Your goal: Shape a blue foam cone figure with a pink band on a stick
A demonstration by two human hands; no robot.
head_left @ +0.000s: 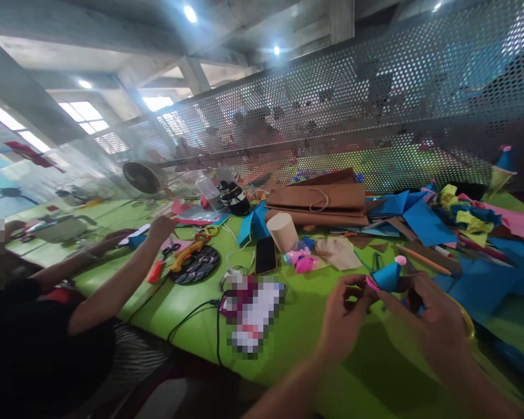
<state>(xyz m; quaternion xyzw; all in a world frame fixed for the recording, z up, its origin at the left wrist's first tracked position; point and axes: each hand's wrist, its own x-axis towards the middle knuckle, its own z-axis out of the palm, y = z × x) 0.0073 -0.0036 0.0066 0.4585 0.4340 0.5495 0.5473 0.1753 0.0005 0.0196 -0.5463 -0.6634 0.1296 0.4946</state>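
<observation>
The blue paper cone (pixel 386 276) is already rolled, pink pompom (pixel 400 260) on its tip. Left hand (pixel 343 317) pinches its pink rim; right hand (pixel 432 317) pinches the other side, so judging by this, only finishing remains.

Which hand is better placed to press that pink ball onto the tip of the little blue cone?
Probably the right hand: its fingers sit beside the pink ball, while the left hand pinches the blue cone at its base.

dim, soft, edge-warped; ceiling-light glare

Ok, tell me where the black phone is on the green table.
In the head view the black phone lies flat near the table's middle, left of the tan paper cylinder and right of the round black dish.
</observation>
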